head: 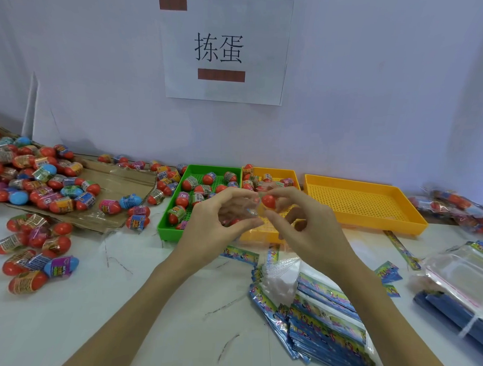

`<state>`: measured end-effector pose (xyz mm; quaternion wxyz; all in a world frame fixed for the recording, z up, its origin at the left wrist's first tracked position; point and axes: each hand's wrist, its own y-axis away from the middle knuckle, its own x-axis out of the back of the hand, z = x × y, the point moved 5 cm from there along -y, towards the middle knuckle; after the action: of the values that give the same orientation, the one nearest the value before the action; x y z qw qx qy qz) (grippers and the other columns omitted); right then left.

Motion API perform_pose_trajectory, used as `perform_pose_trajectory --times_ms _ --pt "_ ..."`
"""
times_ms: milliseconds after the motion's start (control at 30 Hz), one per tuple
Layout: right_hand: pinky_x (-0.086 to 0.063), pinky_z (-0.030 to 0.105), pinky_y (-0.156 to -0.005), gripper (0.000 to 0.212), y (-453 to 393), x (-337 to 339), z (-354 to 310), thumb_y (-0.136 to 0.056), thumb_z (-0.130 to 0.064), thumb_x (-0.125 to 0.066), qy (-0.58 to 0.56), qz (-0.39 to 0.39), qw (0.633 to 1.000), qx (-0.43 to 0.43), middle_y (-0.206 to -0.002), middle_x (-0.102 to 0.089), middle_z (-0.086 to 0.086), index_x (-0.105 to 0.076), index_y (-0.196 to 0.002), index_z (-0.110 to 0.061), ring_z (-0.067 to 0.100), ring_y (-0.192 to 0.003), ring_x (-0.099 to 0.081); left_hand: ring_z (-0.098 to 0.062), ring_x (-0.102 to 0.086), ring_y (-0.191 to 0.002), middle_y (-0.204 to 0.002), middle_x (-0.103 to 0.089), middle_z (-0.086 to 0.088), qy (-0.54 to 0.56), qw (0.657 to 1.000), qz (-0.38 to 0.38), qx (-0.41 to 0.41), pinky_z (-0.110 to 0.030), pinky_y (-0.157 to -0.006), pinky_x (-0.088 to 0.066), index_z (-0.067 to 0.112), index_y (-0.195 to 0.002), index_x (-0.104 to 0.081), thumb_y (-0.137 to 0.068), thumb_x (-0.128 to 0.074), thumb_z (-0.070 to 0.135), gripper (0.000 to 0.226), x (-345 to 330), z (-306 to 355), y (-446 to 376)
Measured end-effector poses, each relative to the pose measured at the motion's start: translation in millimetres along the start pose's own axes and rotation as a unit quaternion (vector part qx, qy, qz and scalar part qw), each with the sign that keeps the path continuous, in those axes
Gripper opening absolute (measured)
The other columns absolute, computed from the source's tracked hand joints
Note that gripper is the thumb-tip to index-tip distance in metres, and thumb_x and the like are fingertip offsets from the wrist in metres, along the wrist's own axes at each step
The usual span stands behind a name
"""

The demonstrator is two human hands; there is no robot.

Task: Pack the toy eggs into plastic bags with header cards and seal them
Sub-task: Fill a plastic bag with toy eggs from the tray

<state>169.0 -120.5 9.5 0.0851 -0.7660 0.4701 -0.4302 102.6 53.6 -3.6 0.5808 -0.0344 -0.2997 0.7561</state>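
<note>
My right hand (308,222) pinches a red toy egg (269,201) at its fingertips above the trays. My left hand (218,223) grips a clear plastic bag (244,211) right beside that egg; something red shows through the bag, blurred. Loose wrapped eggs fill the green tray (168,229) and the back of the small yellow tray (274,172) behind my hands. A stack of bags with blue header cards (328,327) lies under my right forearm.
A large yellow tray (362,200) holds nothing, at the right. Many eggs (39,180) lie on flattened cardboard at the left, more near the table's left edge. Packed bags (451,205) sit at the far right. Clear bags and blue cards (464,281) lie right. A paper sign hangs on the wall.
</note>
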Motion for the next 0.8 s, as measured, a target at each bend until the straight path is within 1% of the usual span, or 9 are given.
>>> perform_pose_trajectory --times_ms 100,200,267,400,500,533,600,667,800 --pt "-0.047 0.015 -0.057 0.021 1 -7 0 -0.099 -0.029 -0.067 0.011 -0.034 0.999 -0.006 -0.109 -0.058 -0.018 -0.070 -0.120 -0.029 0.009 -0.074 -0.067 -0.003 -0.072 -0.098 -0.104 -0.075 0.020 -0.001 1.000 -0.001 -0.004 -0.015 -0.085 -0.056 0.029 -0.121 -0.070 -0.079 -0.083 0.036 0.045 0 1 0" --pt "-0.053 0.022 -0.052 0.017 1 -7 -2 -0.099 -0.027 -0.067 -0.019 -0.019 1.000 -0.005 -0.108 -0.064 -0.014 -0.072 -0.116 -0.025 0.012 -0.062 -0.068 -0.006 -0.073 -0.100 -0.106 -0.077 0.015 0.010 1.000 -0.002 0.006 -0.020 -0.087 -0.059 0.023 -0.121 -0.072 -0.081 -0.084 0.033 0.043 -1 -2 0" --pt "-0.056 0.028 -0.048 0.018 0 -6 -2 -0.098 -0.026 -0.069 -0.052 -0.013 0.998 -0.020 -0.101 -0.068 -0.014 -0.067 -0.116 -0.026 0.013 -0.055 -0.069 -0.008 -0.074 -0.101 -0.107 -0.078 0.012 0.026 1.000 0.000 0.014 -0.022 -0.087 -0.059 0.020 -0.120 -0.073 -0.083 -0.085 0.027 0.039 -2 -5 -1" --pt "-0.046 0.019 -0.043 0.013 3 -6 -2 -0.100 -0.031 -0.066 -0.063 -0.014 0.998 -0.027 -0.096 -0.073 -0.011 -0.065 -0.112 -0.028 0.012 -0.047 -0.068 -0.011 -0.076 -0.099 -0.106 -0.079 0.008 0.060 0.998 0.006 0.035 -0.025 -0.088 -0.061 0.020 -0.115 -0.075 -0.084 -0.084 0.025 0.033 -2 -9 -1" --pt "-0.055 0.030 -0.049 0.018 3 -9 -3 -0.101 -0.039 -0.060 -0.058 -0.034 0.997 -0.028 -0.105 -0.071 -0.011 -0.067 -0.113 -0.026 0.011 -0.055 -0.071 -0.012 -0.077 -0.096 -0.102 -0.080 0.008 0.082 0.995 0.028 0.053 -0.021 -0.082 -0.060 0.020 -0.110 -0.077 -0.085 -0.084 0.022 0.026 0 -12 0" --pt "-0.057 0.030 -0.052 0.022 3 -11 -3 -0.099 -0.043 -0.062 -0.050 -0.047 0.997 -0.032 -0.107 -0.070 -0.011 -0.067 -0.111 -0.026 0.011 -0.059 -0.072 -0.013 -0.077 -0.093 -0.100 -0.081 0.006 0.093 0.993 0.038 0.064 -0.021 -0.079 -0.060 0.021 -0.107 -0.078 -0.085 -0.084 0.022 0.023 1 -13 0" --pt "-0.054 0.020 -0.058 0.022 4 -16 -3 -0.093 -0.044 -0.069 -0.004 -0.075 0.997 -0.028 -0.111 -0.064 -0.011 -0.070 -0.105 -0.025 0.009 -0.067 -0.071 -0.015 -0.078 -0.086 -0.093 -0.081 0.002 0.108 0.989 0.060 0.081 -0.021 -0.074 -0.060 0.023 -0.100 -0.080 -0.084 -0.085 0.025 0.018 3 -15 -1" --pt "-0.050 0.014 -0.063 0.017 5 -24 -3 -0.091 -0.038 -0.075 0.032 -0.098 0.994 -0.023 -0.112 -0.059 -0.009 -0.072 -0.099 -0.024 0.007 -0.071 -0.068 -0.014 -0.077 -0.084 -0.090 -0.080 0.002 0.111 0.987 0.075 0.087 -0.018 -0.073 -0.059 0.027 -0.094 -0.080 -0.081 -0.086 0.029 0.014 6 -16 -1" --pt "-0.047 0.012 -0.067 0.010 5 -32 -4 -0.095 -0.029 -0.072 0.061 -0.116 0.991 -0.022 -0.108 -0.059 -0.007 -0.076 -0.098 -0.020 0.005 -0.073 -0.062 -0.014 -0.077 -0.082 -0.087 -0.080 0.004 0.099 0.988 0.074 0.088 -0.018 -0.073 -0.059 0.031 -0.090 -0.079 -0.083 -0.087 0.026 0.011 5 -17 0"
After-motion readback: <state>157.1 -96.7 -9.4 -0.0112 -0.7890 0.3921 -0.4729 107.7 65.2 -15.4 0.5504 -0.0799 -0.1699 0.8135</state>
